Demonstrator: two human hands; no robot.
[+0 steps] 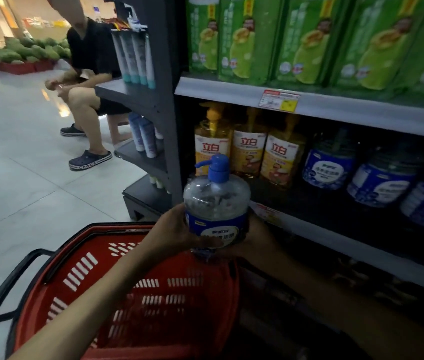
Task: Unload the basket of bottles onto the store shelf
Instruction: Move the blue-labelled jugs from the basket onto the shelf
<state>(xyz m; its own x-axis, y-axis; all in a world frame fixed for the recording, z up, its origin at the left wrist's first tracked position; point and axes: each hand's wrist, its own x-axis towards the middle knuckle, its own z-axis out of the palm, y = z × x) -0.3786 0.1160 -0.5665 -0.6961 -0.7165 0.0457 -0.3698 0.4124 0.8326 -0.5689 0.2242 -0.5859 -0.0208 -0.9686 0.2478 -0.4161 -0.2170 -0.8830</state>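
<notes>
A clear pump bottle (216, 201) with a blue pump head and a blue-and-white label stands upright in the air above the red basket (96, 279). My left hand (173, 231) grips its left side and my right hand (253, 237) holds its right side and base. The bottle hangs just in front of the edge of the dark store shelf (335, 237). On that shelf stand three yellow pump bottles (247, 152) at the left and several blue-labelled bottles (377, 178) at the right. No bottle shows inside the basket where I can see it.
The basket has a black handle (5, 289) folded out to the left. The shelf above holds green boxes (309, 40). A grey end rack (151, 105) with tubes stands left of the shelf. A person (88, 81) sits beyond it on the tiled floor (18, 178).
</notes>
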